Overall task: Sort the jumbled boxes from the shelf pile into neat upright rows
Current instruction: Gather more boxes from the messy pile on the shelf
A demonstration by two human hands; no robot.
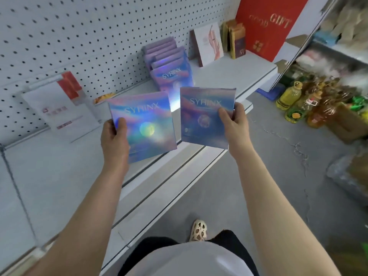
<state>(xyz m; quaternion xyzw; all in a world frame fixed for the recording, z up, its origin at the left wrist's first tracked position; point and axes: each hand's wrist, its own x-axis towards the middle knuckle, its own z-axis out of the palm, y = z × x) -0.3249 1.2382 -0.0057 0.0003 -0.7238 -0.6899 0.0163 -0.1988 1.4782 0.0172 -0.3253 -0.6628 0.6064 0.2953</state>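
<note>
Each of my hands holds one flat shiny blue-purple box marked SYHINX above the white shelf (59,166). My left hand (114,139) grips the left box (145,124) at its lower left corner, thumb on the front. My right hand (233,124) grips the right box (203,116) by its right edge, thumb on the front. Both boxes face me, slightly tilted. Behind them a row of several matching boxes (169,64) stands upright on the shelf, leaning towards the pegboard.
A white and red box (59,106) leans on the pegboard (69,36) at left. A white illustrated box (210,43), gold-brown boxes (236,39) and a red GIFT bag (266,26) stand at the shelf's far end. Oil bottles (298,104) crowd the grey floor at right.
</note>
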